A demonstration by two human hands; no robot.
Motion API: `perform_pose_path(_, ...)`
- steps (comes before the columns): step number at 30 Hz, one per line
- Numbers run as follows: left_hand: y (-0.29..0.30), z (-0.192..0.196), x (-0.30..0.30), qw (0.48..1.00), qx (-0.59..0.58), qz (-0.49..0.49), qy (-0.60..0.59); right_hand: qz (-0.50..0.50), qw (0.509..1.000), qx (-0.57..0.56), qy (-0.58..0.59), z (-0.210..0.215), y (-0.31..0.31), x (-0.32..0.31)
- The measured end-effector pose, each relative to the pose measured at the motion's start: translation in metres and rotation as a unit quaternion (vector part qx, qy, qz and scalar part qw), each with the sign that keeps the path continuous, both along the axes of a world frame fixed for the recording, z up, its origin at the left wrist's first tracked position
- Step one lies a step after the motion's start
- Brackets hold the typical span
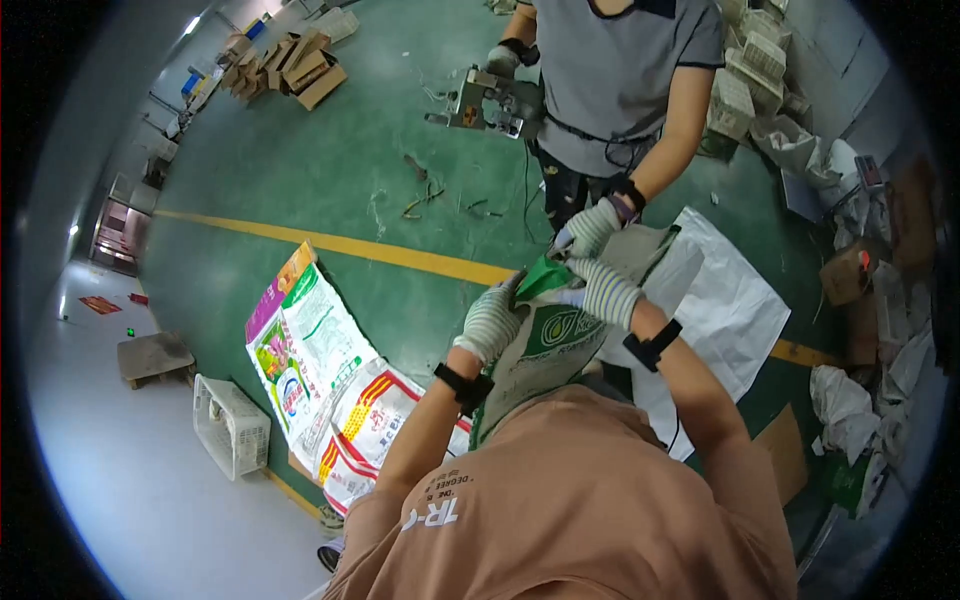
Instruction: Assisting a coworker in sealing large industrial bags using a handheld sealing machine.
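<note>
A green and white sack stands upright against my front. My left hand, in a striped knit glove, is closed on the left side of its green top edge. My right hand, gloved the same way, grips the top edge farther right. A co-worker's gloved hand is at the far side of the same top, just beyond my right hand. The co-worker's other hand holds a grey handheld bag-sewing machine away from the sack. My fingertips are partly hidden by the folded sack top.
Printed sacks lie at the left, and a white sheet or sack spreads at the right. A white plastic crate sits at far left. Flattened cardboard boxes are piled at the back; stacked crates stand back right. A yellow line crosses the green floor.
</note>
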State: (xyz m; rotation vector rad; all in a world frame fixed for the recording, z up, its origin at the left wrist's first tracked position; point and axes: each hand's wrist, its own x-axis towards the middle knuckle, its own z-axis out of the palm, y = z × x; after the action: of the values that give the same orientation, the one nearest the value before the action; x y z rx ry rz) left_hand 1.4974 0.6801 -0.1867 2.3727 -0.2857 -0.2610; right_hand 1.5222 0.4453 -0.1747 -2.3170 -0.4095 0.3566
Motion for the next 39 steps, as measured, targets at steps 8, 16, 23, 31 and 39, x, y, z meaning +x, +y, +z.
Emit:
perform_pose_path(8,-0.035,0.122,0.014,0.931,0.017,-0.280,-0.232,0.130,0.961,-0.220,-0.106,0.001,0.015,-0.020)
perform_pose_path(16,-0.044,0.131,0.025,0.888,0.191,-0.360,-0.214,0.124,0.991,-0.005,-0.051,0.023,-0.012,-0.051)
perform_pose_path(23,-0.033,0.124,0.026,0.879,0.039,-0.389,-0.275,0.114,0.963,0.201,0.139,0.059,-0.032,-0.071)
perform_pose_path(31,-0.030,0.136,0.035,0.881,0.032,-0.353,-0.314,-0.056,0.899,0.385,0.202,0.054,-0.020,-0.087)
perform_pose_path(39,-0.037,0.129,0.045,0.864,0.077,-0.367,-0.337,0.016,0.963,0.250,0.096,0.068,-0.037,-0.086)
